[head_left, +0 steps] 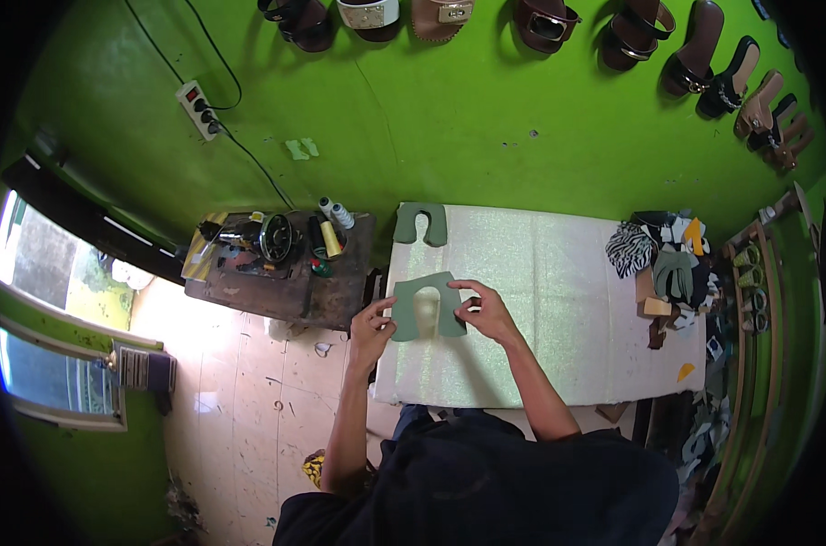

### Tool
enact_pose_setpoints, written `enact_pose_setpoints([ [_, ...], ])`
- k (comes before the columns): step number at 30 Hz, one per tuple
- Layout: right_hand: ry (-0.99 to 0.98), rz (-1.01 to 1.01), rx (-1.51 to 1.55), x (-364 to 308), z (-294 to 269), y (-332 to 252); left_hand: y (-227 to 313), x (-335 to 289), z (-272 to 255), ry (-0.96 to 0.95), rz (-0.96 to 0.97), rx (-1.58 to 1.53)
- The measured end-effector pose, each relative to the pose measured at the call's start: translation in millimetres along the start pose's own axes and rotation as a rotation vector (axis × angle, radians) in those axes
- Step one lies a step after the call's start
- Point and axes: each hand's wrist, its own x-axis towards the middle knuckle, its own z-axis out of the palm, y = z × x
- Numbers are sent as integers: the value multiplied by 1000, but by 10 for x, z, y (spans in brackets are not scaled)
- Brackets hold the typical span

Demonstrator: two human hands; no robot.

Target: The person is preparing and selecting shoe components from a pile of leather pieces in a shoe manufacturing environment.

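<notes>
A flat green horseshoe-shaped piece (406, 317) is stretched out between my two hands over the left part of the pale shiny tabletop (559, 337). My left hand (370, 335) pinches its left edge between thumb and fingers. At the opposite edge, the fingers of my right hand (489, 314) grip it near the upper right. Through the arched cut-out in the piece the pale surface shows. Beyond it, at the far left corner of the table, lies a small stack of green pieces of the same shape (408, 227).
Left of the table stands a dark wooden bench with a sewing machine (277, 238) and thread spools (329, 238). Fabric scraps (672, 273), some zebra-striped, pile up at the table's right end. Sandals (540, 25) hang along the green wall. A wooden rack (772, 309) stands at right.
</notes>
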Motion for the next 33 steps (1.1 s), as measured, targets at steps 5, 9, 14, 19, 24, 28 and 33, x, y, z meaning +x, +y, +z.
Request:
enact_pose_setpoints([
  [5,106,-34,-100,146,209,-18,17,344,-254,-120,12,-12],
  [9,189,9,-79,207,478,-59,-87,549,-539,-185,22,-41],
  [14,283,72,-97,305,724,-78,-210,792,-759,-277,-25,-42],
  [19,323,80,-128,488,789,7,-267,1037,-820,-307,-4,-34],
  [24,358,87,-191,774,704,114,-327,1397,-721,-307,17,51],
  [28,373,61,-261,1065,570,243,-484,1754,-597,-286,29,37],
  [33,385,0,-301,1579,322,364,-668,2308,-421,-272,-27,46],
])
